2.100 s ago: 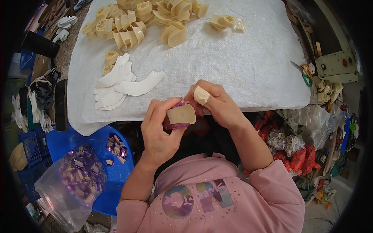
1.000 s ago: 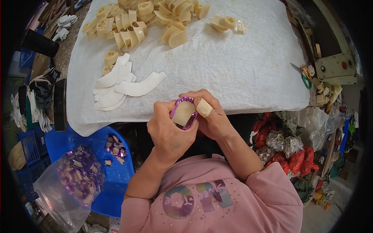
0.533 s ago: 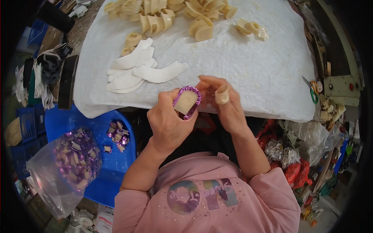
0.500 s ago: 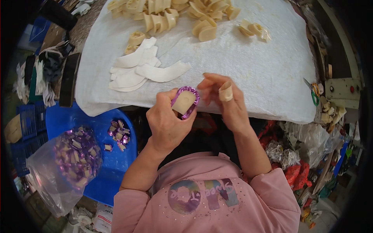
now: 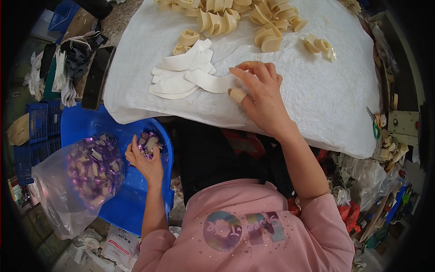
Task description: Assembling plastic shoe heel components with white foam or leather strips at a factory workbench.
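My left hand (image 5: pixel 147 163) is down in the blue basin (image 5: pixel 113 215), its thumb and fingers apart around a small heap of heels covered in shiny purple (image 5: pixel 147 140). One pale-faced heel shows between the fingertips; whether they still touch it is hard to tell. Above the white-covered table (image 5: pixel 317 95), my right hand (image 5: pixel 263 97) has its fingers spread, with a beige wrap on the thumb. That thumb is at the right end of a curved white strip (image 5: pixel 210 81), the topmost of several overlapping strips (image 5: pixel 174 86).
Bare beige heels (image 5: pixel 217 22) lie in groups along the far side of the table. A clear bag of purple-covered heels (image 5: pixel 93 167) rests in the basin's left part. Green-handled scissors (image 5: pixel 375 124) hang at the right edge, with plastic scraps (image 5: pixel 362 177) below.
My left hand has carried a purple-covered heel from the table's front edge down left into the basin and opened. My right hand has moved up to the white strips.
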`<state>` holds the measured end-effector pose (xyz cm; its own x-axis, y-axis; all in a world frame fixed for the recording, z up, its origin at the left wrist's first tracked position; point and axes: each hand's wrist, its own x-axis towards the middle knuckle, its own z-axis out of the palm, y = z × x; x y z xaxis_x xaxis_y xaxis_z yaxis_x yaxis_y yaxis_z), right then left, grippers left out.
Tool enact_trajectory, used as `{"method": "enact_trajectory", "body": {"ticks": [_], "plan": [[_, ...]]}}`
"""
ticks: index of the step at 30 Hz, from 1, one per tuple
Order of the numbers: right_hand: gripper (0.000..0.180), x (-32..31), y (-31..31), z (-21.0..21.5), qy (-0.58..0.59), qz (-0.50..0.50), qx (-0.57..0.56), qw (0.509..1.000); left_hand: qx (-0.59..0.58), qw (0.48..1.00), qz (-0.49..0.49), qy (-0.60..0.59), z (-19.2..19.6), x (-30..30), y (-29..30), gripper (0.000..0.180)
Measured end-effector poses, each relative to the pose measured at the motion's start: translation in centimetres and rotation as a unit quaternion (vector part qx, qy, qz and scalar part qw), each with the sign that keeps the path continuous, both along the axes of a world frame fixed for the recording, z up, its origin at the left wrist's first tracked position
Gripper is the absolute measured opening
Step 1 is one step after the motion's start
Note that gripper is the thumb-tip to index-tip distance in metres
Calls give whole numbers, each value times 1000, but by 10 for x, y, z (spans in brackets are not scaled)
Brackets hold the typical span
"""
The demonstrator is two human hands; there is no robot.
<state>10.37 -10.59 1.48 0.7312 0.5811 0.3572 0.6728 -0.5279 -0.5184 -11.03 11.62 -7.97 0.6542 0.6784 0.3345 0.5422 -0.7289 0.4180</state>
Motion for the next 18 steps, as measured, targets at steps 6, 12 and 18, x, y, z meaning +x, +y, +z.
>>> {"method": "enact_trajectory", "body": {"ticks": [6,12,18], "plan": [[32,9,-1,-6,-6,7,-26,1000,-119,957,-219,-150,56,48,-31,23],[34,-5,-16,9,25,34,130,991,-402,813,-395,-147,95,103,-87,32],[33,-7,-44,12,47,21,160,986,-142,889,-422,-111,83,131,-101,33]]}}
